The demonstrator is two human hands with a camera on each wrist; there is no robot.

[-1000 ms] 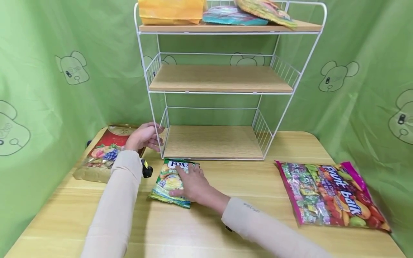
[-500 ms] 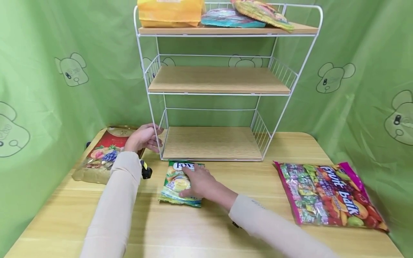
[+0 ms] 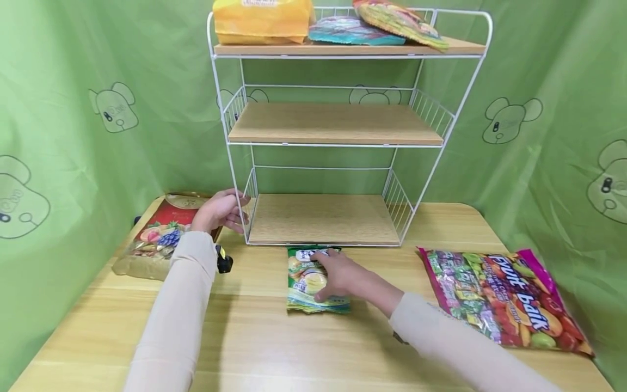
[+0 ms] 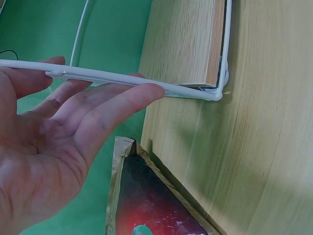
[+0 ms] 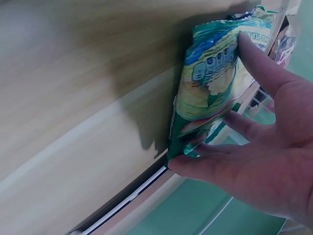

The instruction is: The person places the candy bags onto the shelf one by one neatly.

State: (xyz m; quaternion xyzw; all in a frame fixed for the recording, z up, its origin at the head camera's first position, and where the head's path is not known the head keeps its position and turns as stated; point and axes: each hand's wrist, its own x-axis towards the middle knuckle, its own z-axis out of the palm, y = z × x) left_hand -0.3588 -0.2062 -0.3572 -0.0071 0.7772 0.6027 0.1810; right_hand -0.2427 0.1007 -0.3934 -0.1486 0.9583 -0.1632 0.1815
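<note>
In the head view my right hand [image 3: 338, 275] grips the right side of a green bag of Fox's candy [image 3: 306, 280] on the table, just in front of the shelf. Seen from the right wrist, the thumb lies on the bag's printed face [image 5: 210, 73] and a fingertip meets its corner. My left hand [image 3: 222, 211] is at the left side of the white wire shelf rack [image 3: 323, 218]; its fairly straight fingers [image 4: 122, 103] touch the white frame rod. A gold and red bag [image 3: 166, 231] lies beside the left wrist, partly hidden by the arm.
A pink-edged "Fruit balik" candy bag [image 3: 509, 299] lies on the table at right. Above, a yellow package [image 3: 262, 22], a blue packet [image 3: 352, 31] and a patterned packet [image 3: 401, 22] sit on the top shelf. Green curtain [image 3: 63, 163] surrounds the table.
My right hand has slid the green candy bag to the right along the shelf's front, and the bag has turned straighter. My left hand stays at the rack's side.
</note>
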